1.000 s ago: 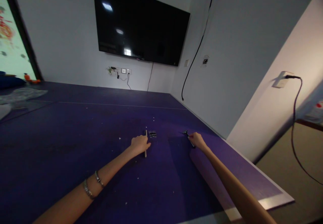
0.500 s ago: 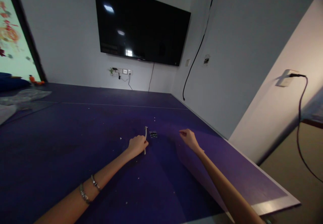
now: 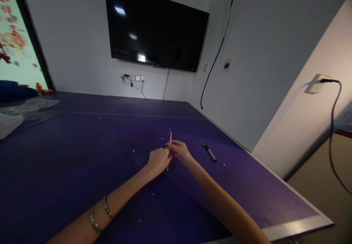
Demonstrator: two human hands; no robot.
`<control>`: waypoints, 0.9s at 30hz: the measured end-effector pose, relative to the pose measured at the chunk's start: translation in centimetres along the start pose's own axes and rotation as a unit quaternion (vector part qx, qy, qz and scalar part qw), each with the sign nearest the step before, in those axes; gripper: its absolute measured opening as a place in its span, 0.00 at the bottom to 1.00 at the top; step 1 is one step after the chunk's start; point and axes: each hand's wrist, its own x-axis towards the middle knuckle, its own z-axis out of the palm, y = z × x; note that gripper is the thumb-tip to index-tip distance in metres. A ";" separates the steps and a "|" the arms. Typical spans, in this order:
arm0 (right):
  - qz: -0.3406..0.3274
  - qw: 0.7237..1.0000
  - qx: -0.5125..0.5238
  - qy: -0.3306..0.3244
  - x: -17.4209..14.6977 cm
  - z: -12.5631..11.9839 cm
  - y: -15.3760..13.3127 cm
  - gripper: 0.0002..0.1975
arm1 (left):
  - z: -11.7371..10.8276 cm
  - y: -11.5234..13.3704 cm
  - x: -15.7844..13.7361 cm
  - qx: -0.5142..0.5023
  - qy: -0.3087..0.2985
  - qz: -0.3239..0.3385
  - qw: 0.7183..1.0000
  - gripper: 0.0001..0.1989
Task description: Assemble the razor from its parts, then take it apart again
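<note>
Our left hand grips a pale stick; right hand touches it, pinch unclear. Three o'clock: razor, room, table edge.

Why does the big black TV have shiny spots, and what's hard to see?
Head view: bright patches on the TV look like reflected lights; head view: the purple table is darker at left, paler at right; head view: around the left hand and right hand, small details are unclear.

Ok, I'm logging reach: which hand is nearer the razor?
Right. The right hand is left of the razor, not touching it; the left hand is farther left.
</note>
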 end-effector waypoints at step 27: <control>-0.038 0.737 -0.643 0.204 0.6 -24.5 -3.7 0.08 | 7.2 -5.6 9.3 -0.194 0.027 0.128 0.972 0.30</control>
